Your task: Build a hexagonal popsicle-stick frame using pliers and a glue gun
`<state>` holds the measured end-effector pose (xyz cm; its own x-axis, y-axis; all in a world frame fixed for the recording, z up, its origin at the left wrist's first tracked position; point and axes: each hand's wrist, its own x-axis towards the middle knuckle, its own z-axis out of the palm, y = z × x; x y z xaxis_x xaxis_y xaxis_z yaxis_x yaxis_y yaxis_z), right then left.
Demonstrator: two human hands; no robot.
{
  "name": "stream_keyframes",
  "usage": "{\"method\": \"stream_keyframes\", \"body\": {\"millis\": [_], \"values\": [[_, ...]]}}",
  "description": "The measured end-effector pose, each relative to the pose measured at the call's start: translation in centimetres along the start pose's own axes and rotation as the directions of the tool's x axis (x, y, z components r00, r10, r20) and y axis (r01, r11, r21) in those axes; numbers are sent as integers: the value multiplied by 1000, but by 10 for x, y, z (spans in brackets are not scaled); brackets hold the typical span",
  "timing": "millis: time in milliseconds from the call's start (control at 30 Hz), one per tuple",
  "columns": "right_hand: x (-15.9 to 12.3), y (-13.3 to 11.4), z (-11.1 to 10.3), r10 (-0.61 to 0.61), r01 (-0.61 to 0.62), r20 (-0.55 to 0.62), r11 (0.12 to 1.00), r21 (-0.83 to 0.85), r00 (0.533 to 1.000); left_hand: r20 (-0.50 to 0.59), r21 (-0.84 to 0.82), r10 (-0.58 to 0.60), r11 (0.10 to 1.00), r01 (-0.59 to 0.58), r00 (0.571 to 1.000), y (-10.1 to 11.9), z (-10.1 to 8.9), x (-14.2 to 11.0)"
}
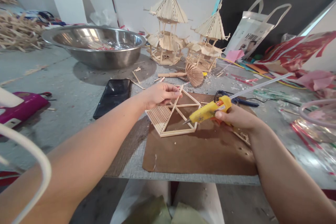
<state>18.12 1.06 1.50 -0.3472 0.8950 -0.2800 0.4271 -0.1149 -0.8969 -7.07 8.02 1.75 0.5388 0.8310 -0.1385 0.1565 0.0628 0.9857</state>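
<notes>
My right hand (235, 117) is wrapped round the handle of a yellow hot glue gun (207, 111), a long translucent glue stick (262, 85) jutting from its back. The nozzle points down and left, over the near right part of a hexagonal wooden stick frame (178, 133). Sticks cross at the frame's middle, and one left section is filled with a row of sticks (159, 117). With thumb and fingers closed, my left hand (162, 95) pinches a stick at the frame's far side; the hand hides part of that edge. Beneath lies a brown board (199, 157).
A black phone (112, 98) lies left of the frame. Behind stand a steel basin (97, 47) and two stick pagodas (170, 42), (208, 40), with a folded fan (193, 74) before them. Blue-handled pliers (244, 102), a white bag (249, 31) and plastic scraps are at right.
</notes>
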Motion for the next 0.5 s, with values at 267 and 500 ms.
{"method": "stream_keyframes", "body": {"millis": [267,500], "values": [[-3,3,-15,-219,233,-95,957,173,971,156,680,-107,732,-28,982,14,13,-11],[-2,1,-11,-184,199,-102,965,169,978,256,803,-223,591,-78,941,14,23,-14]]}}
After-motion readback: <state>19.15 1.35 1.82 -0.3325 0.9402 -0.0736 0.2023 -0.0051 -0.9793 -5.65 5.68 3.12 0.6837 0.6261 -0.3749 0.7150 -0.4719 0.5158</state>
